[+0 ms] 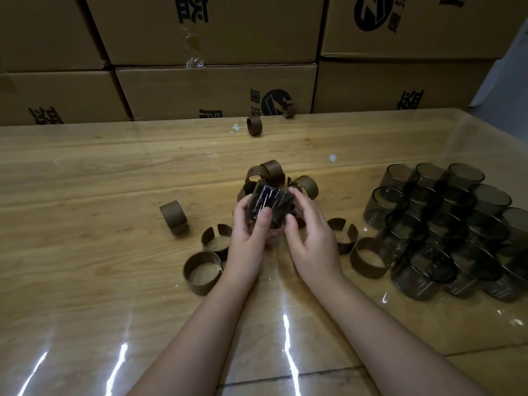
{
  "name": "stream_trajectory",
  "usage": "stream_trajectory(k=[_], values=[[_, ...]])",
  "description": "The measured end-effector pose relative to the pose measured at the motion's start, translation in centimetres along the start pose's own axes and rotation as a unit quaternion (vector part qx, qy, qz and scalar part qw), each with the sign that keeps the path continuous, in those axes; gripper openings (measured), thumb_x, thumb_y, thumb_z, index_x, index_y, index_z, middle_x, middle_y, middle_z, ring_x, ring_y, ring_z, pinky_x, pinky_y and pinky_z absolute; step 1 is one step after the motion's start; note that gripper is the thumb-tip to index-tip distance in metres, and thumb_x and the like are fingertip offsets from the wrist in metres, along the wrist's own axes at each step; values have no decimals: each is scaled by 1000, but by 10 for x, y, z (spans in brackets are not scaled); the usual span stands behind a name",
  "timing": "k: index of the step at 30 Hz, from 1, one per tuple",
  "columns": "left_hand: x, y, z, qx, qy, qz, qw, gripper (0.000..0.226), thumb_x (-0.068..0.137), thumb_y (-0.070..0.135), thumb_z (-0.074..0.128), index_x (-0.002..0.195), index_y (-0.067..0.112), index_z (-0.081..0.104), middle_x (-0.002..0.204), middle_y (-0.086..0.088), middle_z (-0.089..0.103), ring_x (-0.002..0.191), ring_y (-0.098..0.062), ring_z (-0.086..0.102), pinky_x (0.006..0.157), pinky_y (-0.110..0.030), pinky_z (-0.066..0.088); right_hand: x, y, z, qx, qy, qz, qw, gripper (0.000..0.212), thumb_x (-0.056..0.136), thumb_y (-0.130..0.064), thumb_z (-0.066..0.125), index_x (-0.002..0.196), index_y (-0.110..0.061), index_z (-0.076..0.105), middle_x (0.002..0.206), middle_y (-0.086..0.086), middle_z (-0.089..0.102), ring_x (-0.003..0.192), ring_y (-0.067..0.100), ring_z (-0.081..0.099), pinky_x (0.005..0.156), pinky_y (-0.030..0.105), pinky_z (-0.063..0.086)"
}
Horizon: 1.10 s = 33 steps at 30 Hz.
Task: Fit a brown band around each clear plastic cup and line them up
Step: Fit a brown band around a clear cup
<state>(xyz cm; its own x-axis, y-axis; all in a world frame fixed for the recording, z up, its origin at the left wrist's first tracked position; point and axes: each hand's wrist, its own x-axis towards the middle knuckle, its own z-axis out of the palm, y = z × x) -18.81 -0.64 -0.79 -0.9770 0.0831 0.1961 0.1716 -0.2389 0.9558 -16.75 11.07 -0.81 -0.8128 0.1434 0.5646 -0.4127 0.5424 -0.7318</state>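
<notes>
While gripped over the table (pixel 85 281): one clear cup (pixel 270 201), both hands on it.
Nearest, the left hand (pixel 247 235) curls round the cup's left side with its thumb up the front wall; the right hand (pixel 313 242) curls round the right side, thumb low on the wall. Whether this cup already wears a band cannot be told. On the table to both sides of the hands lie loose bands (pixel 200 288), some closed, some gaping. Right of them, a cup cluster (pixel 445 227) sits packed in touching rows. Just behind the held cup, a band heap (pixel 271 167). Far edge: two stray bands (pixel 253 127). Beyond: stacked cartons (pixel 214 87).
</notes>
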Motion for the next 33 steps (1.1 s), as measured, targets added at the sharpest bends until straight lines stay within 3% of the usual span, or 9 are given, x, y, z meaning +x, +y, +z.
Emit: stream_trajectory(k=[6, 8, 12, 15, 22, 26, 30, 33], values=[[-1, 0, 3, 37, 31, 36, 998, 38, 85, 30, 53, 121, 28, 41, 116, 5, 55, 92, 5, 64, 67, -15, 53, 0, -7, 0, -45, -1, -60, 997, 47, 96, -17, 45, 139, 1, 45, 141, 12, 49, 134, 18, 43, 111, 23, 34], [-3, 2, 4, 58, 39, 38, 997, 42, 85, 31, 54, 124, 28, 39, 119, 0, 54, 95, 3, 63, 70, -17, 54, 0, -7, -1, -48, -6, -76, 996, 48, 95, -18, 43, 139, 1, 45, 142, 11, 49, 134, 17, 43, 111, 23, 33], [-5, 3, 4, 146, 38, 34, 988, 53, 89, 22, 62, 136, 22, 38, 137, -11, 47, 114, -15, 58, 91, -31, 53, 1, -6, -2, -33, 3, -91, 995, 45, 95, -14, 42, 137, 2, 46, 141, 12, 50, 135, 18, 43, 111, 27, 35], [-6, 4, 4, 176, 35, 56, 982, 57, 87, 14, 68, 137, 21, 41, 135, -11, 47, 107, -11, 60, 86, -20, 51, 2, -4, -3, -5, 4, -91, 996, 44, 96, -13, 40, 138, 1, 45, 142, 10, 49, 136, 15, 41, 111, 27, 35], [-8, 1, 5, 244, -31, 100, 964, 59, 82, 16, 75, 131, 30, 46, 117, -2, 48, 88, 0, 57, 75, -11, 48, 8, 3, -9, 51, -16, -21, 998, 48, 99, -28, 32, 142, -8, 43, 145, 4, 47, 137, 8, 39, 111, 25, 35], [-9, 5, 5, 224, -40, 99, 969, 57, 77, 33, 70, 128, 37, 45, 117, 7, 48, 94, -4, 59, 79, -15, 49, 10, 3, -11, 119, -45, 23, 992, 53, 97, -38, 32, 144, -14, 40, 146, 0, 47, 137, 4, 38, 112, 23, 33], [-7, 6, 4, 203, -35, 88, 975, 54, 83, 24, 70, 128, 38, 45, 120, 9, 49, 98, 3, 58, 85, -14, 48, 13, 1, -10, 143, -63, 59, 986, 57, 93, -46, 36, 144, -20, 40, 147, -3, 45, 138, 4, 36, 114, 37, 34], [-8, 7, 5, 191, -29, 81, 978, 52, 85, 20, 68, 129, 33, 45, 124, 5, 51, 99, 7, 57, 87, -14, 47, 13, 2, -9, 153, -58, 80, 983, 56, 92, -47, 39, 142, -22, 42, 145, -4, 47, 137, 4, 38, 113, 40, 35]])
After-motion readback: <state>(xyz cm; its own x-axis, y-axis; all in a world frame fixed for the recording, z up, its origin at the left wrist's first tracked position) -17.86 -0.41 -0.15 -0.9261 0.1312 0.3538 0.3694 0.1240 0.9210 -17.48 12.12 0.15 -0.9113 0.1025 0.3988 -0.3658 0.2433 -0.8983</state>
